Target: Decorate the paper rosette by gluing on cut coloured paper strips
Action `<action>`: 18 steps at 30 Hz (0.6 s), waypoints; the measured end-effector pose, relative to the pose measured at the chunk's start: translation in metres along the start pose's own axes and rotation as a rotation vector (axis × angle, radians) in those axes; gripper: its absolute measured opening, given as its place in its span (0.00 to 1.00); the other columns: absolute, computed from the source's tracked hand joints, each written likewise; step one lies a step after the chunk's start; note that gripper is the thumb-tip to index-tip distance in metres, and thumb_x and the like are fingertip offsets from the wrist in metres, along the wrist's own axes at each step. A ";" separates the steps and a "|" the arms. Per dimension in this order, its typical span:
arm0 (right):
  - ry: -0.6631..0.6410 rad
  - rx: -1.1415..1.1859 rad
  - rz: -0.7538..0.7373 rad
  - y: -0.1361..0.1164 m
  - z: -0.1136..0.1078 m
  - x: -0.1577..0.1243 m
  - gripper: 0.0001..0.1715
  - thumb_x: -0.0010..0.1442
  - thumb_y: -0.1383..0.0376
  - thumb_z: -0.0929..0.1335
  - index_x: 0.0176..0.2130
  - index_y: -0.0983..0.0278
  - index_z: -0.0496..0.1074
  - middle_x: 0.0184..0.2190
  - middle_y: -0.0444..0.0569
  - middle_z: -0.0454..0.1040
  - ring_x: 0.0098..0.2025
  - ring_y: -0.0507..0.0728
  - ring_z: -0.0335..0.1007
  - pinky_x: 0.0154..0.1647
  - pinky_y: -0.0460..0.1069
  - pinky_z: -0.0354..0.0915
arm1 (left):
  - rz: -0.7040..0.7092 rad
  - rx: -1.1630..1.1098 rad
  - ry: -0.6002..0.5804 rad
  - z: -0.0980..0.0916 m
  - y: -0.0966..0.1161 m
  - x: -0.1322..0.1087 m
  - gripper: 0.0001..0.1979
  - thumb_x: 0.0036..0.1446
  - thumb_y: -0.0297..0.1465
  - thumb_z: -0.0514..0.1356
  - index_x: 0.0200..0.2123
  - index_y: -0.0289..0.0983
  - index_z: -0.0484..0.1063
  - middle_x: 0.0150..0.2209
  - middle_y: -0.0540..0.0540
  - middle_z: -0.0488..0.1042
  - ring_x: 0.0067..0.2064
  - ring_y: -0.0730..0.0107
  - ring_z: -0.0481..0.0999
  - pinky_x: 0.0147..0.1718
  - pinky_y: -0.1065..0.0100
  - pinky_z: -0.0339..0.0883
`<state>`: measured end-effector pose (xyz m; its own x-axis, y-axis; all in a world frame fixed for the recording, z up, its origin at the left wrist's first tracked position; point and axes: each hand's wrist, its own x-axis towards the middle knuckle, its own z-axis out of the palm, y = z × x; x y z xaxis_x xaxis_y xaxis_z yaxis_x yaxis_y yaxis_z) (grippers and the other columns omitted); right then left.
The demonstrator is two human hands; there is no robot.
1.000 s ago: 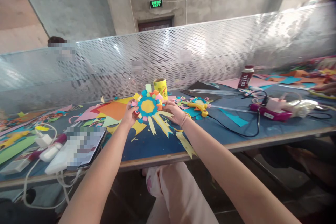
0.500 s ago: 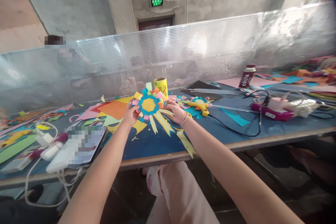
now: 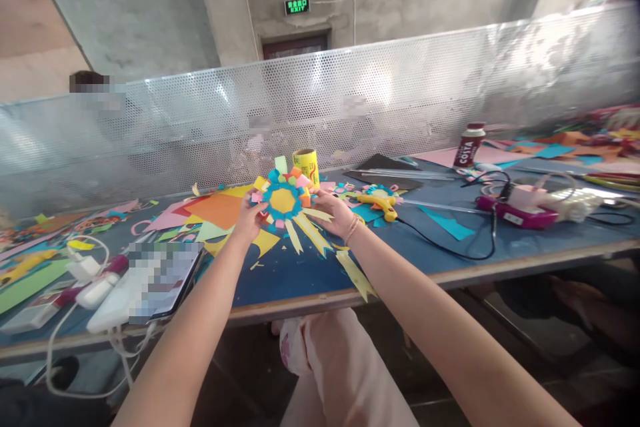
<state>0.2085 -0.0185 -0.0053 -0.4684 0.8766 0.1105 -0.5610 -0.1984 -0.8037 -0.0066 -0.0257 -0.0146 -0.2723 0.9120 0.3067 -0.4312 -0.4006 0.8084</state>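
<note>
Between my two hands is a paper rosette (image 3: 283,203) with a yellow centre, a blue ring and coloured paper loops around its rim. Pale yellow ribbon tails hang from its lower right. My left hand (image 3: 249,217) is closed on the left edge, and my right hand (image 3: 334,212) grips the right edge, its fingertips partly hidden. Just behind the rosette stands a yellow cardboard tube (image 3: 307,167). Right of my right hand lies a yellow glue gun (image 3: 379,203), in front of a second blue and yellow paper flower (image 3: 379,190). A loose yellow paper ribbon (image 3: 355,271) hangs over the table edge.
Orange paper sheets (image 3: 220,208) lie behind my left hand. A phone (image 3: 167,280) with white cables is at the left front. A purple power strip (image 3: 520,215) and a bottle (image 3: 469,145) stand right. A perforated metal screen (image 3: 200,123) borders the table, with people behind.
My hands and the rosette are almost unmoved. Behind the screen, the person at the left has shifted slightly further left.
</note>
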 end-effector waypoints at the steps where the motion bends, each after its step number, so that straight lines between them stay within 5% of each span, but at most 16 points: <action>1: 0.007 0.005 -0.001 0.000 0.000 0.000 0.16 0.44 0.72 0.69 0.36 0.61 0.68 0.31 0.44 0.77 0.33 0.53 0.75 0.34 0.46 0.72 | 0.005 -0.002 -0.009 -0.001 -0.001 0.001 0.22 0.30 0.20 0.67 0.31 0.39 0.66 0.27 0.57 0.69 0.26 0.78 0.69 0.24 0.74 0.61; 12: -0.164 0.047 -0.085 0.012 -0.016 0.018 0.18 0.46 0.73 0.68 0.40 0.61 0.68 0.30 0.41 0.76 0.31 0.51 0.74 0.35 0.46 0.72 | 0.035 0.003 -0.009 0.002 -0.004 -0.001 0.25 0.28 0.22 0.70 0.33 0.40 0.66 0.26 0.57 0.69 0.27 0.77 0.70 0.24 0.74 0.62; 18: -0.062 0.004 -0.120 0.010 -0.013 0.016 0.13 0.47 0.74 0.69 0.35 0.60 0.69 0.30 0.39 0.76 0.33 0.50 0.75 0.37 0.44 0.71 | 0.097 -0.002 0.048 0.005 -0.006 0.000 0.26 0.26 0.22 0.71 0.33 0.40 0.66 0.26 0.56 0.70 0.27 0.76 0.70 0.25 0.72 0.63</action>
<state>0.2045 -0.0004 -0.0193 -0.4389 0.8655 0.2412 -0.6180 -0.0960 -0.7803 -0.0002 -0.0225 -0.0171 -0.3537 0.8636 0.3592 -0.4026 -0.4872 0.7749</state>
